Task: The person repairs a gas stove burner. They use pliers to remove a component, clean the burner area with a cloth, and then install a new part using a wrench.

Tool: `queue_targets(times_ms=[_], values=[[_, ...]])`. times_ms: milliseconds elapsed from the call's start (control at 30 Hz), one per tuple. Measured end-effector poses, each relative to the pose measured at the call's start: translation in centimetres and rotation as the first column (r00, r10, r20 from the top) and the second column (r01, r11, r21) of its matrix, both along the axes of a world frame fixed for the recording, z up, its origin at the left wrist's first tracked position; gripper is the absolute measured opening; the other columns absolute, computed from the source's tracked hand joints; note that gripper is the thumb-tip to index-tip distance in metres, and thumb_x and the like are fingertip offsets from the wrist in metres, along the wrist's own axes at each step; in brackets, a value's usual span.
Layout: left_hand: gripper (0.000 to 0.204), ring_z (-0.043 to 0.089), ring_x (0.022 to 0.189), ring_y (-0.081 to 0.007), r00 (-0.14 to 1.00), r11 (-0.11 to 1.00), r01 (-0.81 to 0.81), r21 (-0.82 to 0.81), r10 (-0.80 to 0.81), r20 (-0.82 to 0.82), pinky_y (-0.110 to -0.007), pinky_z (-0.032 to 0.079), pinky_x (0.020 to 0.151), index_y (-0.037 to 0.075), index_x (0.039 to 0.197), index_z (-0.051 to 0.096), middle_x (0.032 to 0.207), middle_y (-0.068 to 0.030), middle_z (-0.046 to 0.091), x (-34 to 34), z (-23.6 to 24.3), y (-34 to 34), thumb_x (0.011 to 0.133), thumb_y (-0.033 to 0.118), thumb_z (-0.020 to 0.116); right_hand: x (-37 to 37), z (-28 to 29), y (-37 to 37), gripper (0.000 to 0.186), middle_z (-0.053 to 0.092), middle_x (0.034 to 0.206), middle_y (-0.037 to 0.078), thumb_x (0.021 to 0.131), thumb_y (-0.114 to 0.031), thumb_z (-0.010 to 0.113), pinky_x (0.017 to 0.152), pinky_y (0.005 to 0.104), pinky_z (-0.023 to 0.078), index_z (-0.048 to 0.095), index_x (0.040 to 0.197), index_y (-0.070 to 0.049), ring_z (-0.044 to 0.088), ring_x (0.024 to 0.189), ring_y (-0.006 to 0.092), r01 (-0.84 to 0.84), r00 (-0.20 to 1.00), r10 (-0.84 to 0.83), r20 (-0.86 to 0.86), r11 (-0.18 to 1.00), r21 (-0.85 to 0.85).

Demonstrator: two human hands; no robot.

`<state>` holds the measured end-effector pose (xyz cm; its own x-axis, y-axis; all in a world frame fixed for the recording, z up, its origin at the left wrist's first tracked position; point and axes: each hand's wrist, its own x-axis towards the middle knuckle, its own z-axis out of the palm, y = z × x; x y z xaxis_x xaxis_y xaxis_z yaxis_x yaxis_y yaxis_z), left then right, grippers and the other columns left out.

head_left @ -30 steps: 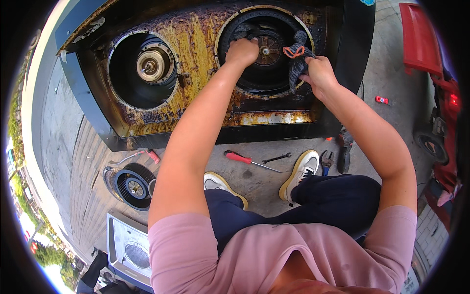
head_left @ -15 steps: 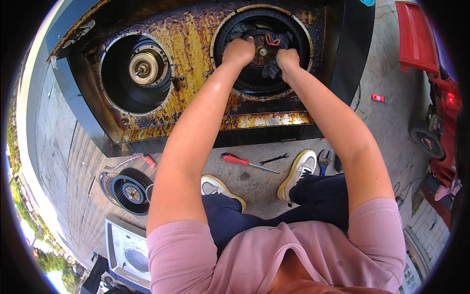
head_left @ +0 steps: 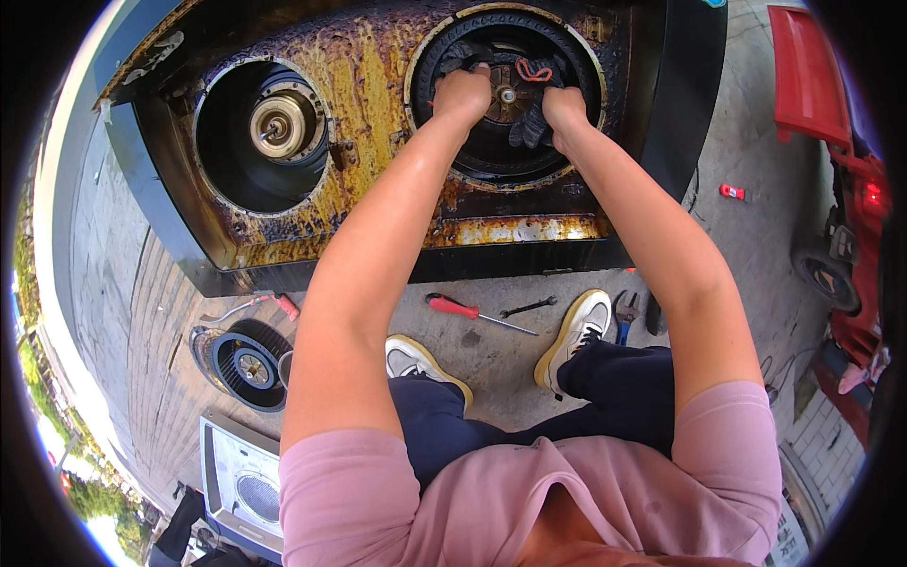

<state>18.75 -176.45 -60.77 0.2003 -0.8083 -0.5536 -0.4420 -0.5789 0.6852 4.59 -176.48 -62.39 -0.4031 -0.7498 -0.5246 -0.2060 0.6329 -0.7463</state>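
Both my hands reach into the right round opening of a grease-stained range hood housing [head_left: 364, 104]. A black, ribbed fan wheel [head_left: 496, 172] sits in that opening, with a brass-coloured hub and a nut at its centre. My left hand [head_left: 463, 94] is closed at the left of the hub, on a dark bunched work glove. My right hand [head_left: 565, 111] is closed at the right of the hub, on another dark grey work glove [head_left: 531, 127] that hangs below the fingers. An orange-red cuff edge [head_left: 534, 71] shows between them. The fingertips are mostly hidden.
In the left opening a bare motor [head_left: 280, 128] with a shaft is exposed. On the ground lie a red-handled screwdriver [head_left: 453, 305], a wrench [head_left: 529, 306], blue-handled pliers [head_left: 624, 317], another fan wheel [head_left: 253, 367] and a grey panel [head_left: 248, 482]. A red vehicle [head_left: 811, 71] stands at right.
My right hand has shifted slightly right and down, and the glove's cuff edge has moved a little right. My left hand stays nearly in place.
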Motion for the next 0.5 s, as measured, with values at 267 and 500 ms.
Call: queue_targets(times_ms=[267, 500], values=[[0.057, 0.045, 0.128, -0.0327, 0.983, 0.998, 0.048, -0.041, -0.055, -0.175, -0.036, 0.034, 0.103, -0.009, 0.136, 0.041, 0.137, -0.0239, 0.047, 0.8, -0.4, -0.2, 0.096, 0.032, 0.050, -1.5, -0.9, 1.3, 0.035, 0.062, 0.107, 0.026, 0.089, -0.016, 0.051, 0.082, 0.0365, 0.045, 0.057, 0.108, 0.013, 0.061, 0.102, 0.0334, -0.046, 0.997, 0.047, 0.061, 0.999, -0.014], [0.047, 0.059, 0.110, -0.0246, 0.828, 0.932, 0.251, -0.262, -0.347, -0.440, -0.032, 0.043, 0.095, -0.006, 0.130, 0.049, 0.125, -0.0208, 0.058, 3.7, 9.6, 7.4, 0.096, 0.026, 0.050, -5.2, 13.0, 9.3, 0.021, 0.050, 0.069, -0.003, 0.092, -0.011, 0.047, 0.058, 0.0273, 0.036, 0.061, 0.090, 0.004, 0.041, 0.063, 0.0060, -0.447, 0.857, 0.471, 0.209, 0.881, -0.151]])
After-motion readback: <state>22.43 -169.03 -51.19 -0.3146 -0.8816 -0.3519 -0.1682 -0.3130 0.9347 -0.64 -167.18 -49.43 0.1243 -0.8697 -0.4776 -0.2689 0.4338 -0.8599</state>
